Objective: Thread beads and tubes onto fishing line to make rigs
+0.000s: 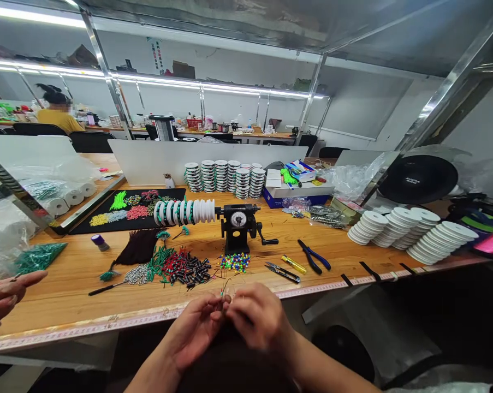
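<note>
My left hand point(197, 327) is held over the table's front edge, thumb and fingertips pinched on a thin dark line point(227, 283) with a small green piece on it. Close against those fingertips, my right hand point(262, 316) is closed, its fingers curled and slightly blurred; what it grips is hidden. Just beyond lie small coloured beads point(235, 262), with black cylindrical pieces point(195, 272) and green pieces point(160, 261) to their left. A black hand-crank winder point(237, 226) stands behind the beads, carrying a row of white spools point(184, 212) on its shaft.
Snips point(283, 272), a yellow cutter point(294, 264) and pliers point(312, 256) lie to the right. White spools stand in stacks point(410, 226) at right and wound spools point(221, 176) behind. Another person's hand point(9, 297) reaches in from the left. A black mat point(86, 222) holds coloured piles.
</note>
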Action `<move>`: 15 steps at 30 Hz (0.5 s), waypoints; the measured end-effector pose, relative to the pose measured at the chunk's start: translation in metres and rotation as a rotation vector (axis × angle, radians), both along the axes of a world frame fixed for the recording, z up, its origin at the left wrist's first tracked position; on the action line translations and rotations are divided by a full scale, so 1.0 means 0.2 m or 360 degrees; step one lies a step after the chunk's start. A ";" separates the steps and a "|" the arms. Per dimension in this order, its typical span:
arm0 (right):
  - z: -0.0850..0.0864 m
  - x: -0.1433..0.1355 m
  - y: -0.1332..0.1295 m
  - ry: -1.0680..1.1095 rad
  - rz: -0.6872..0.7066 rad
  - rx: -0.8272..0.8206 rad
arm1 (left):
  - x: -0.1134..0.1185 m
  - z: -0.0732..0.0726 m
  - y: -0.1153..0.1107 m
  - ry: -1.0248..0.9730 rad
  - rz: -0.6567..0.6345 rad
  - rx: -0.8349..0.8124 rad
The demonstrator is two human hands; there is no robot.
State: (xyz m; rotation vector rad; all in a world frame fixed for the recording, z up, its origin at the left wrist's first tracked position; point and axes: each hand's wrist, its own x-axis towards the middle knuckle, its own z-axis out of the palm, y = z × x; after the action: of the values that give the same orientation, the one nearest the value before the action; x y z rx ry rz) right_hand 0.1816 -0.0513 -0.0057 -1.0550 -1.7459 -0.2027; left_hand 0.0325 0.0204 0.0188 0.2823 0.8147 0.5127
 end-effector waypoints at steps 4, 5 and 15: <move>-0.06 0.01 0.09 0.0525 0.0097 -0.0624 | -0.03 0.00 0.01 0.0076 -0.0047 0.0073; -0.06 0.00 0.11 0.0557 0.0144 -0.0726 | -0.04 -0.01 0.02 0.0103 -0.0062 0.0118; -0.01 0.06 0.07 -0.0563 0.0062 -0.0160 | -0.07 -0.08 0.02 0.0475 0.0010 0.1259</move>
State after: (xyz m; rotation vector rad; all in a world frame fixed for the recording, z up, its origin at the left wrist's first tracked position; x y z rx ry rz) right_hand 0.1928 -0.0366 -0.0083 -1.1058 -2.1109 -0.2940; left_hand 0.0193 0.0235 0.0022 1.1054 0.8701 0.7987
